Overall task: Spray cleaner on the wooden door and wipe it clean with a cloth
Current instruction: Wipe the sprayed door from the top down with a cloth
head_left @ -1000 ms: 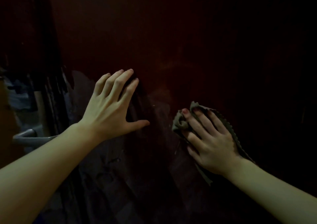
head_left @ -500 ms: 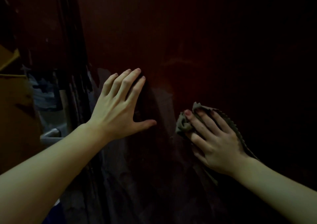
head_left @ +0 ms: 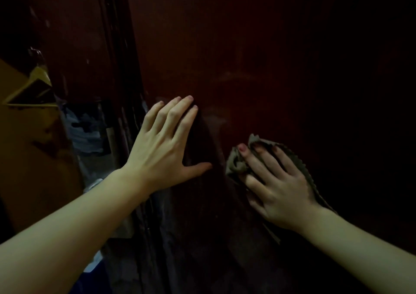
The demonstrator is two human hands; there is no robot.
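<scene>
Nearest to us, our two bare forearms reach up from the bottom corners toward the wooden door (head_left: 258, 57), a dark reddish panel that fills most of the view in dim light.

Our left hand (head_left: 164, 151) lies flat against the door, its four fingers (head_left: 180, 115) straight and close together, pointing up and a little right, with the thumb splayed out toward the other hand. It holds nothing; the palm and fingertips simply rest on the wood.

Just to the right of that thumb, apart from it, our right hand (head_left: 276, 185) presses the cloth (head_left: 238, 165) against the door. Its fingers are slightly spread and laid over the fabric, the index fingertip near the bunched top edge; whether the thumb tucks under the cloth we cannot tell. The cloth is a grey-brown rag with a zigzag edge showing beyond the little finger, and a corner of it hangs below the wrist.

Around the fingertips of both hands the wood shows a paler, smeared patch.

Farther left, past the left hand's knuckles, runs the dark door edge (head_left: 121, 91), and beyond it lie yellowish cardboard (head_left: 29, 136) and some pale, indistinct clutter (head_left: 87, 131).
</scene>
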